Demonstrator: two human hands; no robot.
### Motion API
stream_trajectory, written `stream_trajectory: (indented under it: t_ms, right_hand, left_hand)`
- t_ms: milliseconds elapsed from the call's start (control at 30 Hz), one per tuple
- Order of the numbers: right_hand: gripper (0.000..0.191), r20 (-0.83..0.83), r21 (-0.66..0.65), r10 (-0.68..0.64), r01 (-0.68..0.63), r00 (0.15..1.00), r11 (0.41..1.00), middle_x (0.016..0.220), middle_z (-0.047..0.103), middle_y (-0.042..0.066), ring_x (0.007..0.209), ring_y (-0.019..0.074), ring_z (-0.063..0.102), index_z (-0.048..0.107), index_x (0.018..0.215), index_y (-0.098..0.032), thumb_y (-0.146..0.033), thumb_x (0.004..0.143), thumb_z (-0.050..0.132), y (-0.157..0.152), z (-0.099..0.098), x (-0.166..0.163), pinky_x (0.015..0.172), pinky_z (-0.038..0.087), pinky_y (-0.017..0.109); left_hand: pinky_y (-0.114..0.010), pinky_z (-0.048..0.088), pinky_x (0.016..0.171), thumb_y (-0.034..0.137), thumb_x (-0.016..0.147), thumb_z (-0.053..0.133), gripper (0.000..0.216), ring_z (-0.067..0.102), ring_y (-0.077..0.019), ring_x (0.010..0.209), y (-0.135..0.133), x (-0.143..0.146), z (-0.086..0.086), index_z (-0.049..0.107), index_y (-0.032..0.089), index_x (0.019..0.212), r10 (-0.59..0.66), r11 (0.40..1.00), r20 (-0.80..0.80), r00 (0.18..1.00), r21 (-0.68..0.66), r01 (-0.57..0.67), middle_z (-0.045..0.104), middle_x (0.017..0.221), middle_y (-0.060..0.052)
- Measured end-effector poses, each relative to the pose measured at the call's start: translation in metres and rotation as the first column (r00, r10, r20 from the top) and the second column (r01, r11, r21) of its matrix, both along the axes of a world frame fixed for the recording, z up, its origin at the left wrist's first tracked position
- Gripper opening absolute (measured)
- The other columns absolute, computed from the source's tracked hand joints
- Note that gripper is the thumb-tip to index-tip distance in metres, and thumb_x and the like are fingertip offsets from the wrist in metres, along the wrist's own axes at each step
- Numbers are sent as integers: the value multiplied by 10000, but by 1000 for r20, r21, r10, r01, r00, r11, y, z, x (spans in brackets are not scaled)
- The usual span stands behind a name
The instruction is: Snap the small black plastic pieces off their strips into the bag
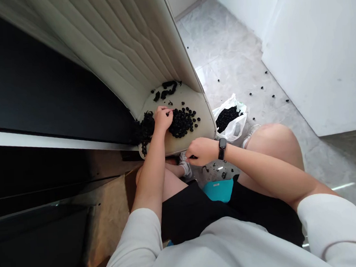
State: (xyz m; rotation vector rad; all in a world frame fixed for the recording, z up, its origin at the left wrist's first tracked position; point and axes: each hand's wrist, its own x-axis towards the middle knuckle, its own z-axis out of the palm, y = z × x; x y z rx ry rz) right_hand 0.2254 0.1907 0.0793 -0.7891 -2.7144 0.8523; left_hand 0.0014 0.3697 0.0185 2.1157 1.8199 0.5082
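Note:
A heap of small black round pieces point(181, 123), rubber-like in look, lies on the pale seat point(206, 125) of a padded chair. My left hand point(163, 117) is at the heap's left edge, fingers pinched, with something black showing at the fingertips. To its left is a darker clump of black pieces point(146, 125) with strip-like bits. Black curled strips point(168, 89) lie farther back on the seat. My right hand point(203, 151), wearing a watch, is closed in front of the seat's front edge. A small dark thing shows at its fingers, its kind unclear.
A white plastic bag point(237, 126) of black pieces stands on the grey tiled floor, right of the seat. Loose black pieces and scraps point(224, 174) are scattered on the floor. A turquoise object point(219, 191) is between my legs. A white panel point(320, 56) stands at right.

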Motion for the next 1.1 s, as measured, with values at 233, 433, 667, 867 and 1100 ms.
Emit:
stream_trajectory:
  t_ms: [233,433,667,867,1100]
  right_hand:
    - [316,25,10,-20,20,999,1000,890,825,121,697,195,609,833,895,-172,-328,1042,601,5,4,6,629,244,344]
    - [313,9,59,-52,51,999,997,980,793,109,725,181,588,809,940,-164,-319,1087,579,17,5,18,643,233,345]
    - [359,-156,70,-192,205,969,976,974,718,112,766,191,558,733,962,-155,-350,1136,488,30,6,34,690,285,337]
    - [352,-311,-119,-412,395,857,911,791,630,49,733,198,532,686,861,-197,-405,1109,547,38,-3,32,702,335,337]
    - [358,-429,-312,-524,423,736,851,844,720,53,802,216,601,744,916,-195,-491,1074,618,38,-6,24,749,409,338]
  left_hand:
    - [-536,440,1302,241,1011,582,313,587,-329,1403,-28,-9,16,849,176,1162,-22,999,-1,1000,26,22,634,1404,-172]
    - [-434,491,1263,343,1110,475,394,647,-261,1341,-104,-3,36,799,217,1296,-113,976,245,963,211,61,663,1358,-144]
    - [-450,557,1135,833,1021,496,735,739,-288,1168,-160,10,29,829,193,1160,-159,889,694,702,-208,407,806,1152,-137]
    - [-399,562,1051,689,844,866,540,710,-260,1053,-149,8,33,802,187,1032,-214,835,716,664,-218,505,762,1038,-93]
    - [-471,585,1090,581,893,823,474,754,-299,1163,-152,22,28,772,216,1190,-63,778,876,478,-257,574,788,1110,-107]
